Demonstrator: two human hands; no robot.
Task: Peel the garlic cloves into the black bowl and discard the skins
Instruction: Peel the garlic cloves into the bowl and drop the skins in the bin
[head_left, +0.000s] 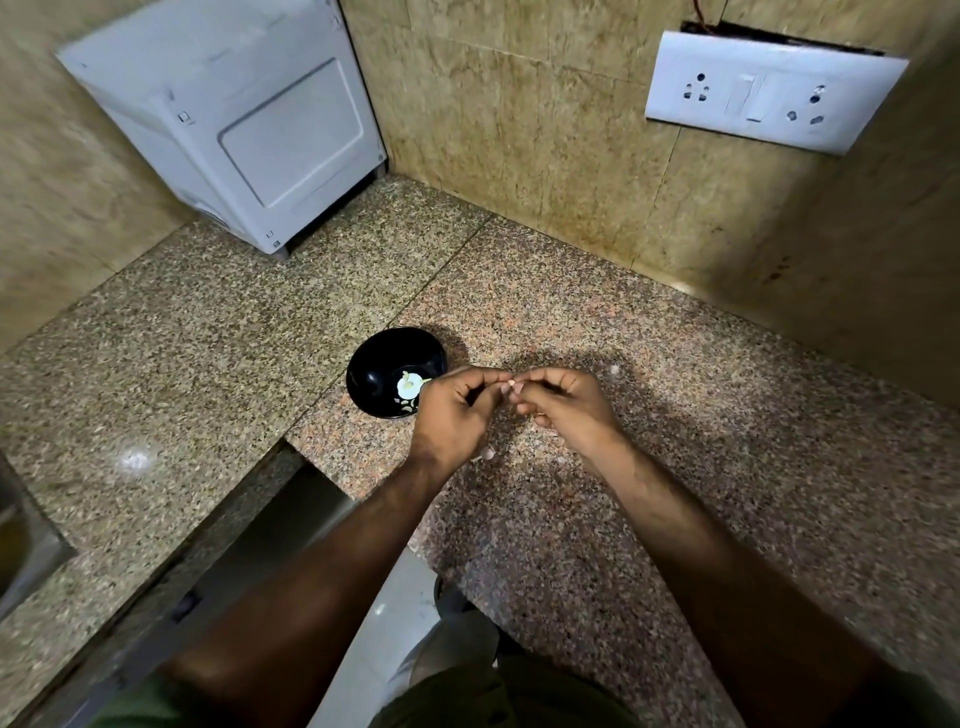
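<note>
At the bottom of the frame two bare forearms reach up toward the centre over the speckled pink-brown granite counter (649, 467). In the middle of the frame the left hand (454, 410) and the right hand (563, 408) meet, fingers curled, fingertips pinching a small pale garlic clove (510, 385) between them. Under the left hand a small pale scrap (487, 453) lies on the counter; whether it is skin or a clove cannot be told. Just left of the hands, touching the left hand's outline, sits the round black bowl (374, 369) with pale peeled garlic pieces (408, 385) inside. Farther up, a white boxy appliance (234, 119) stands at upper left, and a white wall socket plate (769, 91) hangs on the beige tiles at upper right.
</note>
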